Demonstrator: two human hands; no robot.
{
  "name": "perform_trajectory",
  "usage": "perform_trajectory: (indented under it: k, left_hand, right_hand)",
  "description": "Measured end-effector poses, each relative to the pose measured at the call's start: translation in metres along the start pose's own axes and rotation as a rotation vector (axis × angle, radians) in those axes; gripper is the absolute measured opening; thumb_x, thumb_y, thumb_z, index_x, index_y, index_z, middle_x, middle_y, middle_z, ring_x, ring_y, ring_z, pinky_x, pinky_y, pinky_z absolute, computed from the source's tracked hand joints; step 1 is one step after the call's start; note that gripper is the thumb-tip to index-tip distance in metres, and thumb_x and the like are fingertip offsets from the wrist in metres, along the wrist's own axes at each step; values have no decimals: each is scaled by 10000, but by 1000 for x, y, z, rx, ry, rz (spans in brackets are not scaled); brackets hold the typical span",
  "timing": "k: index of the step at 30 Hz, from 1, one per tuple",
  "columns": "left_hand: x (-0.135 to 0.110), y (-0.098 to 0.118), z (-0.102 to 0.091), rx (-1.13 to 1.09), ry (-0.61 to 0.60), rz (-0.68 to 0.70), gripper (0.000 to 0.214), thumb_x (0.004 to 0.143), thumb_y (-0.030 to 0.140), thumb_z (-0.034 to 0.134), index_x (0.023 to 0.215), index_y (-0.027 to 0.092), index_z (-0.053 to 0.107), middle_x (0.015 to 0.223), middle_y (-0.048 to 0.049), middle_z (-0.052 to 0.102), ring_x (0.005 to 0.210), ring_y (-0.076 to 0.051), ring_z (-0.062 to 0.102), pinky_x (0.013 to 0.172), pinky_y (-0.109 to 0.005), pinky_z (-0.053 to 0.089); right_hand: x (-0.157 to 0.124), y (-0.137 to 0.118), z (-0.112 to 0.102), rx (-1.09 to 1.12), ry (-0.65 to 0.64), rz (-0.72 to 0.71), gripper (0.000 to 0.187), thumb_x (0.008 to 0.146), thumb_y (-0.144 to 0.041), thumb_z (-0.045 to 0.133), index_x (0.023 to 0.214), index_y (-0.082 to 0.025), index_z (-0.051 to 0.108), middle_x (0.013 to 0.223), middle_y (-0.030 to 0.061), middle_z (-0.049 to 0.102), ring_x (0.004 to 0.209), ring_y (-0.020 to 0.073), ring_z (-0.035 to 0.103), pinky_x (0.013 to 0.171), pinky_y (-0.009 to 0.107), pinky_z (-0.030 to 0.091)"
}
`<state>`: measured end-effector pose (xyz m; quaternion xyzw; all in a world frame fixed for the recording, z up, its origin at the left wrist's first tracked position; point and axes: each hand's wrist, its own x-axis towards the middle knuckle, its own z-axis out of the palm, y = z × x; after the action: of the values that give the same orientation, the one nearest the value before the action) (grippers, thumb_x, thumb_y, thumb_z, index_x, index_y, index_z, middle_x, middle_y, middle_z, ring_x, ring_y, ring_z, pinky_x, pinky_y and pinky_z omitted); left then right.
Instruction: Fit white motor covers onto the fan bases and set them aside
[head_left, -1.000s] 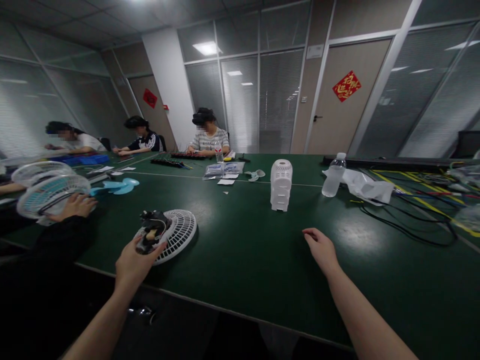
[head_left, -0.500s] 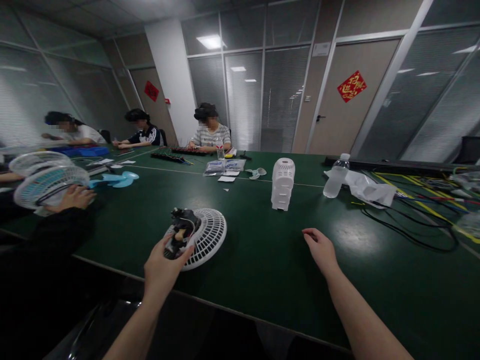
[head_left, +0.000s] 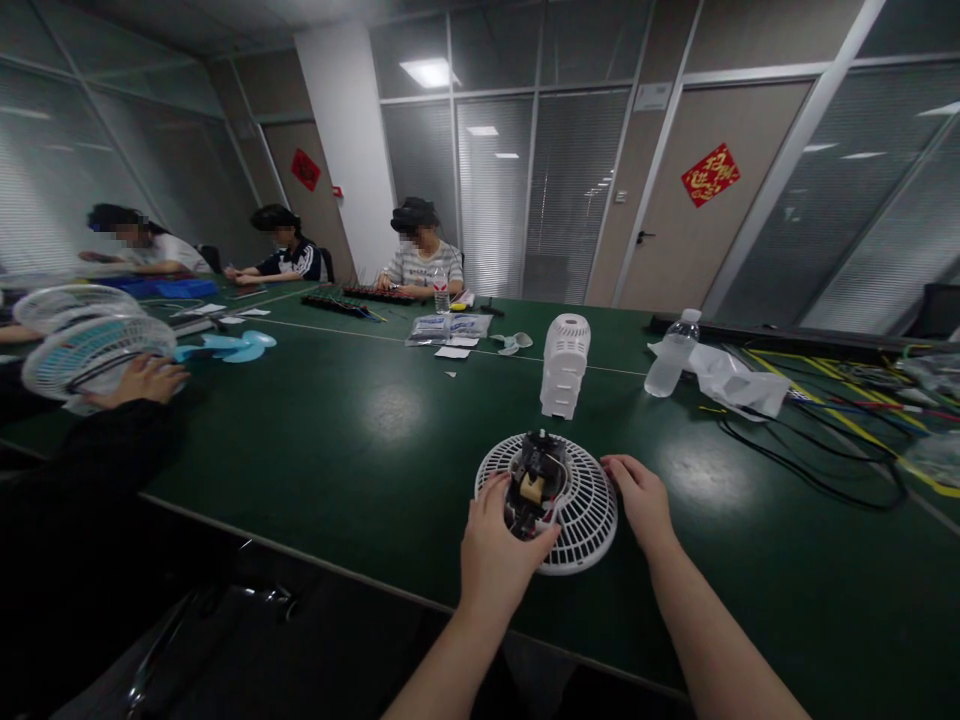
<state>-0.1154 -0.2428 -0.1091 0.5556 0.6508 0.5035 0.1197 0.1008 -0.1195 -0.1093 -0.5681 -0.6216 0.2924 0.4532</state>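
White fan grille [head_left: 592, 512] flat on the green desk [head_left: 337, 440], motor unit [head_left: 534, 488] on top, upright white housing [head_left: 566, 372] just behind. Left hand [head_left: 491, 558]: grip spread to motor width, fingers and thumb curled round it. Right hand [head_left: 643, 503]: grip loosely curled at grille's right rim; can't tell if holding. Risks: lifting by motor alone could tip grille or strain exposed wiring; pushing grille backward could topple housing.
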Motion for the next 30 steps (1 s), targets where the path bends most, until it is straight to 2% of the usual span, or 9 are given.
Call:
perform_trajectory:
  k: [6,10,15,19,24,27,30]
  left_hand:
    - [-15,18,15,67,-7,-18,753,702,374,790,1365,265,450,1413,-174,527,1414,-374,417,1149,-631,362]
    - [-23,25,18,122,-63,39,764,749,364,749,1420,247,403,1454,-177,489,1422,-378,405,1148,-622,382]
    - [-31,22,20,140,-120,126,911,744,403,763,1514,270,296,1507,-160,444,1430,-387,389,1145,-616,397]
    - [-30,14,10,139,-140,164,871,765,450,740,1516,289,329,1504,-126,464,1392,-378,438,1095,-581,467]
    - [-18,6,-11,168,-263,207,651,841,461,645,1441,272,479,1468,-92,517,1358,-328,482,1105,-500,474]
    - [-14,3,-20,197,-333,263,629,853,441,633,1441,270,490,1471,-89,515,1364,-320,471,1117,-511,455]
    - [-15,-1,-24,222,-351,306,628,855,418,633,1447,270,485,1467,-98,515,1359,-325,471,1108,-532,453]
  right_hand:
    - [0,-5,-2,-31,13,47,334,784,-487,569,895,-213,726,885,68,771,853,277,708,799,387,525]
    - [4,4,3,-12,9,39,318,766,-463,602,955,-227,699,958,69,766,925,273,709,869,407,528]
    - [10,19,7,-18,28,6,356,771,-455,608,1043,-234,671,1053,73,741,1018,270,687,950,441,515]
    - [12,26,8,-29,20,0,385,792,-468,592,1091,-237,663,1108,79,722,1057,266,674,966,437,511]
    - [10,27,7,-99,-12,-27,411,820,-477,557,1126,-227,673,1146,81,706,1085,260,657,993,429,487]
    - [9,25,7,-130,-19,-29,416,829,-463,550,1154,-236,674,1182,77,694,1117,264,640,1015,430,467]
    - [7,22,6,-109,-46,-30,395,830,-427,546,1154,-241,673,1186,72,694,1127,263,635,1024,424,462]
